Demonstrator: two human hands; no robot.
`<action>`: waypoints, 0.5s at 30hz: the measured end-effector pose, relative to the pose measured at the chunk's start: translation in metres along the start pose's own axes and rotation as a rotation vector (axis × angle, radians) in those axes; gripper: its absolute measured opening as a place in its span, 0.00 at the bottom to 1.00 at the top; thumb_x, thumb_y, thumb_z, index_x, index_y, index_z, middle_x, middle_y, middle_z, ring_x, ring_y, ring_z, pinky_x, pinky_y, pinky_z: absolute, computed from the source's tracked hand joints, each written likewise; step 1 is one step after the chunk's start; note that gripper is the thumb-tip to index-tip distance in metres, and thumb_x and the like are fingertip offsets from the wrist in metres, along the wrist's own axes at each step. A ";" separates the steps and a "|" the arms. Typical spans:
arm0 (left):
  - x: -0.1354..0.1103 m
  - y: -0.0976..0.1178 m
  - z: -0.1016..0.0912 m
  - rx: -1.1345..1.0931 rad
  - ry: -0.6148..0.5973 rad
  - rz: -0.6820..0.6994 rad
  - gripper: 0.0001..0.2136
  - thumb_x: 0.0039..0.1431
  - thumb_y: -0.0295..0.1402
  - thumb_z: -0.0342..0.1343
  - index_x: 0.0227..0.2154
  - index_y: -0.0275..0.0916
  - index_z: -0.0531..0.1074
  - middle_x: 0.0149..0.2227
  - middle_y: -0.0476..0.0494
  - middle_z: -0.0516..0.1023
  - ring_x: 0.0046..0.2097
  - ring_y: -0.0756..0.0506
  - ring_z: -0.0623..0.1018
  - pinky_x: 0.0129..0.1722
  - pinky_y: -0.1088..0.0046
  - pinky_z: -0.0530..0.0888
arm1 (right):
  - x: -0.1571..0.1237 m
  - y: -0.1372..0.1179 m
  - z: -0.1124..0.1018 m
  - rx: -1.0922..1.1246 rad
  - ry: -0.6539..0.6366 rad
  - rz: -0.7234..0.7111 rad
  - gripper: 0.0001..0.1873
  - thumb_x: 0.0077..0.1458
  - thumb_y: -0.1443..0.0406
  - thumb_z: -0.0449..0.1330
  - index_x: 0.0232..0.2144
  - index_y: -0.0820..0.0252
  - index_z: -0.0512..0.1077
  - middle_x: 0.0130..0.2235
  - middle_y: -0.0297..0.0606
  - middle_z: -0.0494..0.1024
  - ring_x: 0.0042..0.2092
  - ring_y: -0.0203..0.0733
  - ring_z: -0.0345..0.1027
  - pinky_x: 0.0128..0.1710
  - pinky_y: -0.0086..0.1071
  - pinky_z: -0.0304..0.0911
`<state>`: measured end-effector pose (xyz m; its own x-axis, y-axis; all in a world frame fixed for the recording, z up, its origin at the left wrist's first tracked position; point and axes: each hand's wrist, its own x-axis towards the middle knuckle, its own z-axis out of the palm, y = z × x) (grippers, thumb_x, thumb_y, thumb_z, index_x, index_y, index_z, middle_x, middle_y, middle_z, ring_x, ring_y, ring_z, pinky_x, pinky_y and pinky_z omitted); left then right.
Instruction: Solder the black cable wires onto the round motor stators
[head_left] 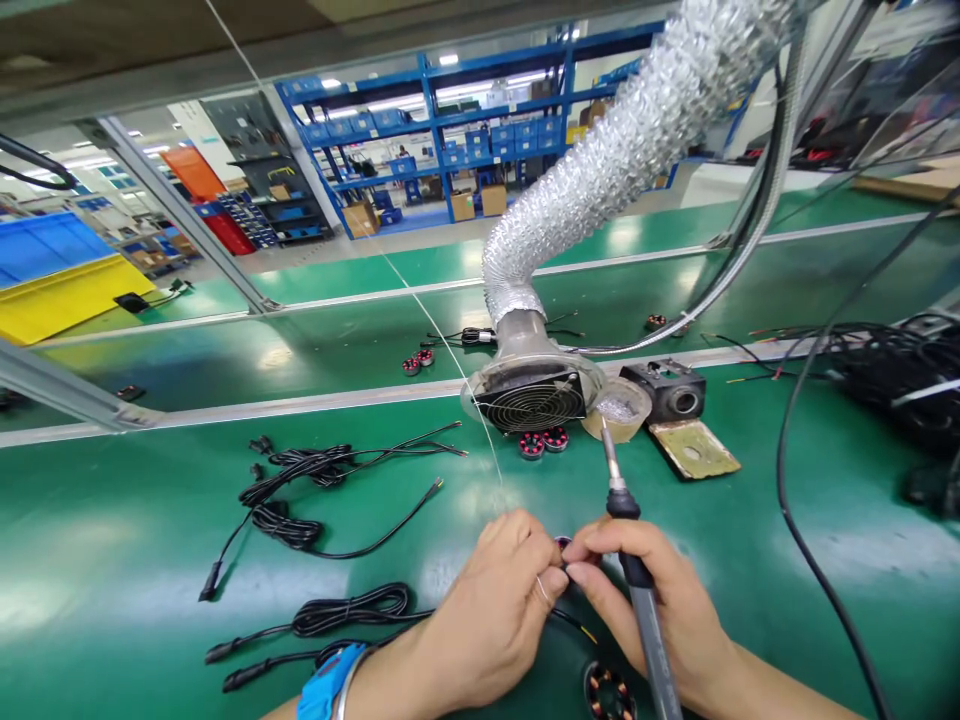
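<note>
Our left grip (pixel 495 595) is narrow, its fingertips drawn together at a small ring (pixel 562 543) that is mostly hidden between our two hands; we cannot tell whether the fingers are clamped on it. Our right grip (pixel 667 590) holds a soldering iron (pixel 636 572), the handle lying across the hand, while its thumb and forefinger meet beside the ring. As we judge it, this double duty is the main risk: fine finger movement could swing the iron, and a hot tip could burn us or scorch something. The ring could also slip, since so little of it is held.

Just below our fingers, a cable end (pixel 577 627) with coloured wires could snag on a sleeve or thumb. Another ring (pixel 609 690) rests near the iron's handle and could be knocked. A thin wire (pixel 450 345) hangs towards our left hand, where a careless lift might catch it.

Farther out, the iron's tip points at a bowl (pixel 626 425), with a stand (pixel 675 395) and a pad (pixel 694 450) beside it. The fan (pixel 534 402) and its duct (pixel 592 170) block the way straight ahead. Coiled cables (pixel 300 490) crowd the surface (pixel 420 560) on our left, and a black cord (pixel 787 480) trails on our right.
</note>
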<state>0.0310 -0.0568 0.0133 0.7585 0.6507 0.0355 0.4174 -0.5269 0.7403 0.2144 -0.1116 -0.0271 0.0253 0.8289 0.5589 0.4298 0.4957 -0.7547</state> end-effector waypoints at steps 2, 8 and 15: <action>-0.003 0.000 0.006 -0.062 0.011 -0.046 0.14 0.71 0.37 0.37 0.32 0.40 0.63 0.34 0.46 0.68 0.36 0.47 0.67 0.37 0.71 0.63 | 0.000 -0.003 0.002 -0.001 0.015 0.018 0.14 0.59 0.71 0.59 0.45 0.53 0.64 0.36 0.33 0.77 0.35 0.36 0.75 0.36 0.27 0.72; -0.008 0.004 0.010 -0.226 0.017 -0.173 0.13 0.71 0.41 0.37 0.36 0.41 0.63 0.31 0.50 0.68 0.32 0.48 0.65 0.33 0.71 0.60 | 0.007 -0.014 0.008 -0.037 0.034 0.084 0.10 0.60 0.68 0.59 0.43 0.53 0.64 0.31 0.32 0.75 0.29 0.35 0.72 0.30 0.25 0.71; -0.004 -0.011 0.014 -0.667 0.212 -0.263 0.16 0.69 0.47 0.42 0.34 0.40 0.61 0.27 0.54 0.58 0.29 0.51 0.58 0.30 0.74 0.58 | 0.018 -0.016 0.023 -0.051 0.017 0.106 0.11 0.61 0.66 0.59 0.45 0.53 0.63 0.29 0.30 0.74 0.27 0.34 0.71 0.28 0.24 0.70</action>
<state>0.0304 -0.0614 -0.0047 0.5345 0.8365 -0.1206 0.1284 0.0607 0.9899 0.1872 -0.0984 -0.0131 0.0880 0.8710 0.4833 0.4694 0.3917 -0.7913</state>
